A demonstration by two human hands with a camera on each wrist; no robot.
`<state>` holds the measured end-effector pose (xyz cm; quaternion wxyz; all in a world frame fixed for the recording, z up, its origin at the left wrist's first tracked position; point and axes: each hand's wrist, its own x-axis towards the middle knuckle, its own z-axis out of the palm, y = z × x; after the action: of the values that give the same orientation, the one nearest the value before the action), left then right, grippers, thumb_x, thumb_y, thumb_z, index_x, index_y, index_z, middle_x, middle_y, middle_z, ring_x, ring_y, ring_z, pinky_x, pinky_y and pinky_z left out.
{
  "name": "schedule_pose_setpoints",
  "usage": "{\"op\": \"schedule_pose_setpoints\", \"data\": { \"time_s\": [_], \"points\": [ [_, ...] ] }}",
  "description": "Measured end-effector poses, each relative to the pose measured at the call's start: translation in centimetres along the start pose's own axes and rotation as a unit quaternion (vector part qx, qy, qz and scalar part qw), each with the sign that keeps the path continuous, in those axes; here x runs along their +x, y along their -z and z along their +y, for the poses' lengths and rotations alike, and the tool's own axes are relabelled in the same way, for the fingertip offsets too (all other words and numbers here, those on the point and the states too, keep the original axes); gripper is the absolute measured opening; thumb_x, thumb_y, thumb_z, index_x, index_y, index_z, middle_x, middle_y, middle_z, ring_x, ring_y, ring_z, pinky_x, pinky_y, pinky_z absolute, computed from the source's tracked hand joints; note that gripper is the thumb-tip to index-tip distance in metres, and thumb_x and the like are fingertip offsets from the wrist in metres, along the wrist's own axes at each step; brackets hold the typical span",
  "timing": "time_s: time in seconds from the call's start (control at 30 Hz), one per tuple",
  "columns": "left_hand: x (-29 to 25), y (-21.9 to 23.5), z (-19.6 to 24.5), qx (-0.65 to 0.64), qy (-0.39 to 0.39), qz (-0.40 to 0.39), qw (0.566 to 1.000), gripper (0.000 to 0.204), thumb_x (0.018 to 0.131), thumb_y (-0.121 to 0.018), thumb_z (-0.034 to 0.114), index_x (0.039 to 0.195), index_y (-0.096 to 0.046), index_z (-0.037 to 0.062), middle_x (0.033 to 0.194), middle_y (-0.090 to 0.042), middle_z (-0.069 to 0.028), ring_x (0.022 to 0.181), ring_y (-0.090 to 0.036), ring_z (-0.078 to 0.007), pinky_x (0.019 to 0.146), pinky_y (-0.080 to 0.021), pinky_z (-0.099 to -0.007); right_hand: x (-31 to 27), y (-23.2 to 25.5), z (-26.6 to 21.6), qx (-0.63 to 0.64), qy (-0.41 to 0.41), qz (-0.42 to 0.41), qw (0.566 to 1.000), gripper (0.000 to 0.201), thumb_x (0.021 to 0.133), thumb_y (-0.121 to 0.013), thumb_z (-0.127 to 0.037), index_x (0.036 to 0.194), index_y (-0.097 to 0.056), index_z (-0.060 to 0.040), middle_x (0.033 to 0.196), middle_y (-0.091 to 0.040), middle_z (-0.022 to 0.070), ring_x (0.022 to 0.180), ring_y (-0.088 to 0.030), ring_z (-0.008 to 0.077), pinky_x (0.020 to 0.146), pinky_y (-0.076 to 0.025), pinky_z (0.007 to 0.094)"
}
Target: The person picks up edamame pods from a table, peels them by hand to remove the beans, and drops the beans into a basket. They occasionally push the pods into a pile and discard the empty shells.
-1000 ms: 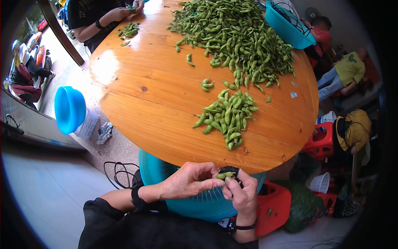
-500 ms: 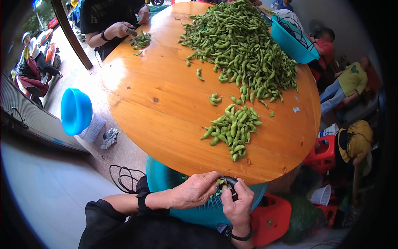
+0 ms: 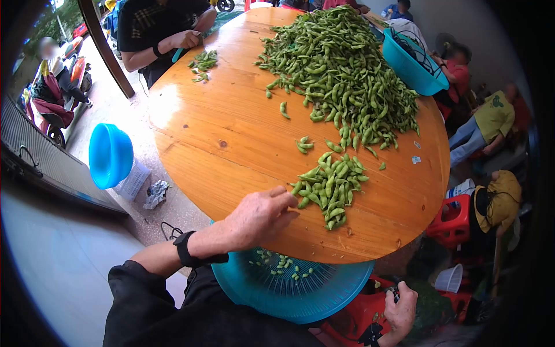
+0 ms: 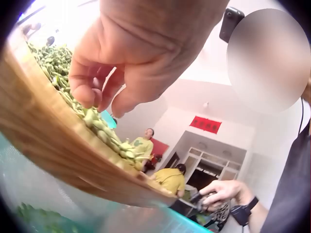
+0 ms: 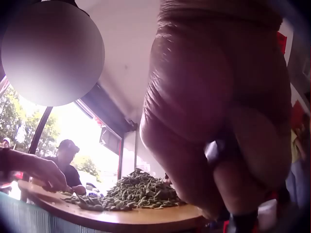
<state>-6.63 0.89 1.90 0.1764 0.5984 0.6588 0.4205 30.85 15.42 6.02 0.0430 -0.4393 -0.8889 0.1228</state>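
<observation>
My left hand [image 3: 257, 217] reaches over the near side of the wooden table [image 3: 202, 168], fingers bent loosely, fingertips right at the edge of a small pile of green soybean pods [image 3: 330, 188]. In the left wrist view its fingertips [image 4: 83, 96] hang just over the pods, with nothing visible between them. Low at the right, above a red stool [image 3: 358, 312], my right hand [image 3: 400, 309] grips a small black object [image 3: 394, 293], mostly hidden by its fingers. Below the table edge, a teal basin [image 3: 248, 295] holds several shelled green beans [image 3: 283, 263].
A large heap of pods [image 3: 347, 75] covers the table's far side, beside a teal tub [image 3: 413, 63]. Across the table a person [image 3: 156, 34] works at a few pods [image 3: 203, 63]. A blue basin [image 3: 110, 156] stands at the left; another red stool [image 3: 451, 220] is at the right.
Both hands were together over the basin, working a pod against the black object. Now they are apart: the left has moved forward to the pods, the right down and right with the black object.
</observation>
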Motion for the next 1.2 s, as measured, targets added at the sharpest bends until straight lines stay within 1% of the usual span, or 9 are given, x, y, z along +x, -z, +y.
{"op": "schedule_pose_setpoints", "data": {
  "time_s": [0.13,0.23,0.33,0.4,0.47,0.57,0.73,0.83,1.2],
  "points": [
    [1.9,-0.1,-2.3,0.177,0.047,0.054,0.982,0.017,0.086,-0.069,0.016,0.095,-0.061,0.004,0.089,-0.057,-0.0129,0.079,-0.062,-0.0344,0.07,-0.051,-0.0437,0.6,-0.4,0.3,0.048,-0.052,-0.006,0.997,0.017,0.079,-0.059,0.0,0.094,-0.062,0.0068,0.064,-0.056,0.0225,0.06,-0.059,0.0387,0.056,-0.043,0.0416],
    [2.3,-0.6,-2.9,0.205,0.049,0.052,0.976,0.019,0.084,-0.07,0.017,0.094,-0.06,0.0044,0.09,-0.056,-0.0128,0.081,-0.061,-0.0351,0.072,-0.05,-0.0441,1.9,-0.7,-2.7,0.082,-0.001,0.063,0.995,0.018,0.082,-0.057,0.0,0.098,-0.063,0.0063,0.062,-0.058,0.0167,0.053,-0.059,0.0283,0.052,-0.042,0.0375],
    [2.3,-0.4,-3.0,0.183,0.061,0.066,0.979,0.021,0.084,-0.071,0.017,0.094,-0.059,0.0041,0.09,-0.058,-0.0129,0.081,-0.062,-0.033,0.073,-0.051,-0.0419,3.1,-1.9,-4.5,0.255,-0.004,0.048,0.966,0.017,0.088,-0.054,-0.002,0.099,-0.066,0.0049,0.064,-0.058,0.0013,0.051,-0.047,0.0026,0.044,-0.036,0.0225],
    [2.1,0.3,-2.1,0.153,0.073,0.065,0.983,0.021,0.083,-0.072,0.016,0.094,-0.058,0.0039,0.09,-0.059,-0.013,0.08,-0.062,-0.0304,0.073,-0.051,-0.0392,3.4,-2.7,-6.9,0.378,-0.051,0.018,0.924,0.021,0.089,-0.054,-0.001,0.106,-0.067,0.0036,0.067,-0.062,0.0038,0.051,-0.05,0.0043,0.046,-0.038,0.0216],
    [1.6,1.2,-0.1,-0.064,0.158,-0.002,0.985,0.019,0.086,-0.073,0.012,0.093,-0.058,0.0031,0.09,-0.065,-0.0075,0.078,-0.063,-0.0178,0.07,-0.051,-0.0309,3.8,-3.2,-9.5,0.473,-0.069,-0.017,0.878,0.024,0.09,-0.055,-0.001,0.11,-0.067,0.0026,0.069,-0.063,0.004,0.053,-0.052,0.0044,0.047,-0.039,0.021],
    [-0.8,-1.5,0.3,-0.31,0.137,-0.006,0.941,0.016,0.088,-0.072,0.007,0.094,-0.058,0.0022,0.079,-0.067,-0.0038,0.073,-0.063,-0.0089,0.066,-0.052,-0.0261,4.4,-4.8,-13.1,0.616,-0.073,-0.089,0.779,0.029,0.095,-0.053,-0.003,0.122,-0.06,0.0068,0.071,-0.059,0.0032,0.055,-0.049,0.0046,0.047,-0.037,0.0203],
    [-2.8,-4.0,2.4,-0.435,0.198,-0.028,0.878,0.013,0.091,-0.07,0.005,0.094,-0.058,0.0013,0.082,-0.061,0.0017,0.079,-0.056,-0.0032,0.071,-0.052,-0.0229,5.0,-6.6,-14.8,0.704,-0.07,-0.206,0.676,0.027,0.098,-0.052,-0.005,0.122,-0.059,0.0073,0.066,-0.049,-0.0005,0.054,-0.042,0.0045,0.047,-0.034,0.0206],
    [-3.1,-5.0,2.6,-0.469,0.172,0.013,0.866,0.011,0.091,-0.07,0.003,0.094,-0.06,0.0019,0.084,-0.061,0.0016,0.076,-0.057,-0.0039,0.064,-0.048,-0.0206,5.1,-6.9,-14.8,0.7,-0.07,-0.2,0.682,0.026,0.099,-0.052,-0.005,0.121,-0.058,0.0073,0.065,-0.048,-0.001,0.054,-0.041,0.0046,0.047,-0.033,0.0204],
    [-2.9,-5.0,3.5,-0.21,0.108,0.049,0.971,0.014,0.085,-0.075,0.001,0.084,-0.061,-0.0008,0.079,-0.065,-0.0055,0.069,-0.063,-0.0079,0.06,-0.051,-0.0238,5.0,-7.6,-13.9,0.696,-0.059,-0.208,0.685,0.023,0.099,-0.052,-0.005,0.117,-0.06,0.0062,0.067,-0.048,-0.0005,0.055,-0.041,0.005,0.047,-0.034,0.0206]
  ]
}}
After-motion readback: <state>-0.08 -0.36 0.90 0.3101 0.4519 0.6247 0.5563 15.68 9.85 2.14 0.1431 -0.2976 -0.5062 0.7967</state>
